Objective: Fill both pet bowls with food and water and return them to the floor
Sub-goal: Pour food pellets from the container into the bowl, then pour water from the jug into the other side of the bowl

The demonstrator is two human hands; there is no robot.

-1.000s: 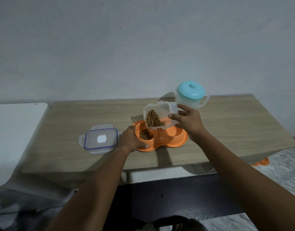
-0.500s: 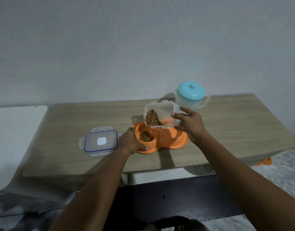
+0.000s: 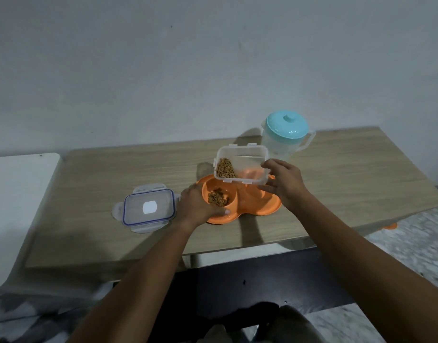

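Counter (image 3: 101,174): pale wood, set against a grey wall.
Left hand (image 3: 198,206): fingers curled over the near-left rim of the orange double bowl (image 3: 257,206), mid-counter.
Lid (image 3: 148,206): clear with a blue seal, flat just left of that hand.
Left well: kibble (image 3: 218,198).
Right hand (image 3: 284,184): grips the clear food container (image 3: 242,167), tipped above the bowl.
Far edge: teal-lidded pitcher (image 3: 287,134), upright.

Wooden tabletop (image 3: 336,174) against grey wall (image 3: 163,70); white surface (image 3: 20,206) just beside, left; speckled floor (image 3: 411,243) right.
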